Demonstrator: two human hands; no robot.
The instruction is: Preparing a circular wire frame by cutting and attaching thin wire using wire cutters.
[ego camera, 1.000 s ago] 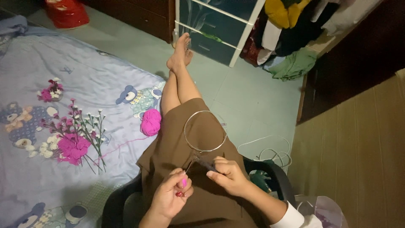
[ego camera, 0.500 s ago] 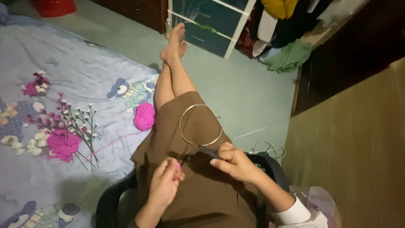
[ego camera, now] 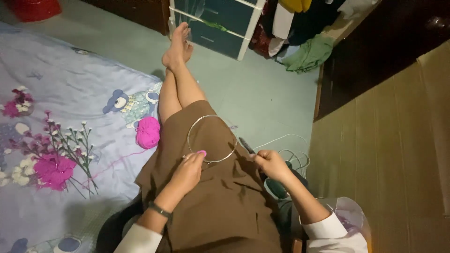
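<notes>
This is a room in a home, probably a bedroom. A bedsheet (ego camera: 70, 93) with cartoon bears and flowers is spread on the pale green floor (ego camera: 262, 93). A white drawer unit (ego camera: 225, 23) stands at the wall, and clothes (ego camera: 309, 51) lie in a heap beside it.

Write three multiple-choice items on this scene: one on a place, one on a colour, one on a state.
1. Where does the wire ring lie?
A. on the person's lap
B. on the sheet
C. on the drawers

2. What colour is the ball of yarn?
A. green
B. pink
C. white

3. How does the left hand meet the ring?
A. far off it
B. fingertips at its rim
C. hidden under the skirt

Answers: 1 A, the ring rests on the brown skirt over the thighs. 2 B, the ball beside the leg is bright pink. 3 B, the fingertips touch the ring's lower left rim, while the right hand is beside it.
</notes>
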